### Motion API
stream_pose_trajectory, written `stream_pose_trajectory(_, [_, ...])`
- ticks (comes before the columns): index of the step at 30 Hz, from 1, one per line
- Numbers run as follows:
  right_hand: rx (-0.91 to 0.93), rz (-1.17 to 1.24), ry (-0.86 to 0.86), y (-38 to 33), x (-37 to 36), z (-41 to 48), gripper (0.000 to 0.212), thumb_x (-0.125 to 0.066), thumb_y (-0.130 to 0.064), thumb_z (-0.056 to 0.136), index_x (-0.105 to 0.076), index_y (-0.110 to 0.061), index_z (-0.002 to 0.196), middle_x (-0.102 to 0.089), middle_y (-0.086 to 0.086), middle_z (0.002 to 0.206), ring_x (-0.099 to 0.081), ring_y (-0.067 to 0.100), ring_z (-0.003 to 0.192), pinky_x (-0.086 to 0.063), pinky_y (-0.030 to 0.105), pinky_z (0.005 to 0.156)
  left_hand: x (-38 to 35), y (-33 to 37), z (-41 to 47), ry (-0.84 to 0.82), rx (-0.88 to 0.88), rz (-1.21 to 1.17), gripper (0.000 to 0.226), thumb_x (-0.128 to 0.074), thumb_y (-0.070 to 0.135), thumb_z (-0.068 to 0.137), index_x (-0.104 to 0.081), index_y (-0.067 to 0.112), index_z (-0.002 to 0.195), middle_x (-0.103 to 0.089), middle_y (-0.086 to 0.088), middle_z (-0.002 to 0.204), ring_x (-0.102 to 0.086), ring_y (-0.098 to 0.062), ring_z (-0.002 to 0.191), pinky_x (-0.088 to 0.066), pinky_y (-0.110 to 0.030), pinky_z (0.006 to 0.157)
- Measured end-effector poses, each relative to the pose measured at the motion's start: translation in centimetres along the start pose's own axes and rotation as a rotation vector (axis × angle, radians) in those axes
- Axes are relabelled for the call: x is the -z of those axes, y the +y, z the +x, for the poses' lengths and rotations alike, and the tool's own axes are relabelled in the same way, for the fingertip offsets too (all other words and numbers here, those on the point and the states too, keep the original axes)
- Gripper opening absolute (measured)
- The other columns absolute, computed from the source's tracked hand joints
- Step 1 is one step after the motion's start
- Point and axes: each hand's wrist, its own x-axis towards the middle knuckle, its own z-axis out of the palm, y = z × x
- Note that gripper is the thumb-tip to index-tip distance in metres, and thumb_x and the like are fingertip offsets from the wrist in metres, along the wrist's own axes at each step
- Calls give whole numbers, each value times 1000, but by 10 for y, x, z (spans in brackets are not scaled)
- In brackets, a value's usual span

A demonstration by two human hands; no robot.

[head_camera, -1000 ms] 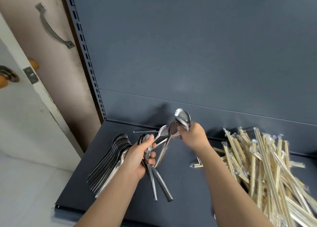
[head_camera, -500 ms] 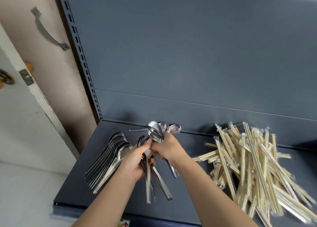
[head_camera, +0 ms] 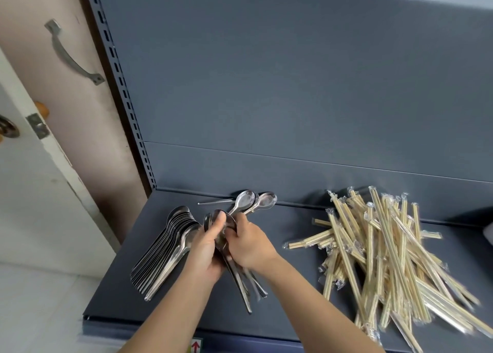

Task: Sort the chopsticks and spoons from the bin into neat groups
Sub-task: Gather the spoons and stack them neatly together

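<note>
Mid-frame, left hand (head_camera: 206,248) & right hand (head_camera: 250,242), grip closed round spoon bunch (head_camera: 244,200), squaring it; next prob nest it onto spoon stack (head_camera: 173,243) at left

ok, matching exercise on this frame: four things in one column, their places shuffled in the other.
1 spoon stack
2 spoon bunch
3 chopsticks
4 handle

A loose pile, right side of the shelf
B on the beige panel, upper left
C gripped by left hand and right hand
D fanned row, left side of the shelf

Pairs: 1-D, 2-C, 3-A, 4-B
</note>
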Motion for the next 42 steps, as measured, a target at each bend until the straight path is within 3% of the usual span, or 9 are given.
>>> stream_pose_trajectory(3, [-8,-202,-40,0,2,-1,30,-29,-34,100,-42,-10,112,-63,14,112,-59,35,104,-43,39,77,-2,-3,0,55,3,-3,10,-61,13,90,-64,5,96,-71,-7,73,-70,-18,63,-58,-28,57])
stream_pose_trajectory(7, [-26,-356,-92,1,6,0,40,-25,-44,100,-45,-10,111,-62,13,116,-57,34,110,-39,41,81,3,0,4,94,65,-15,13,-54,17,97,-63,9,101,-70,-6,78,-70,-18,63,-56,-28,52])
stream_pose_trajectory(13, [-115,-85,71,12,17,31,44,-24,-45,95,-54,-18,110,-63,16,113,-56,38,106,-40,39,81,0,9,8,94,122,-28,11,-56,9,92,-65,6,89,-65,-7,69,-60,-15,50,-48,-21,43])
stream_pose_trajectory(19, [-398,73,198,48,17,77,55,-58,-45,87,-43,-10,127,-56,13,125,-55,33,115,-43,35,86,-2,26,7,41,156,-26,12,-60,9,88,-65,1,95,-53,-10,71,-48,-11,49,-41,-17,39])
stream_pose_trajectory(22, [-501,120,276,58,17,95,68,-64,-44,85,-36,-5,133,-42,17,137,-48,35,123,-40,39,97,-4,31,9,52,152,-115,13,-57,4,87,-64,3,98,-65,-10,79,-51,-15,59,-43,-19,42])
stream_pose_trajectory(30, [-671,183,438,50,8,127,99,-83,-61,55,-40,-5,125,-44,14,130,-46,33,124,-42,43,95,-4,40,18,119,177,-178,24,-48,2,94,-70,-3,85,-65,-10,75,-54,-15,57,-42,-19,39])
stream_pose_trajectory(34, [-667,18,448,55,-3,133,84,-78,-59,63,-45,-8,120,-53,13,128,-44,32,123,-39,40,95,-5,42,21,114,168,-145,19,-49,2,94,-66,-6,92,-61,-10,70,-53,-15,57,-41,-19,40])
stream_pose_trajectory(37, [-617,-9,421,62,-4,138,52,-67,-49,78,-55,-14,113,-61,9,121,-45,32,119,-39,38,93,-5,44,23,112,135,-126,23,-50,0,94,-59,-9,112,-66,-10,79,-55,-16,58,-41,-20,41])
stream_pose_trajectory(42, [-534,268,507,59,3,134,22,-54,-25,91,-61,-9,104,-65,10,102,-57,33,104,-36,30,77,-9,41,27,127,138,-91,35,-51,0,93,-52,-12,126,-63,-9,77,-55,-14,56,-41,-20,41])
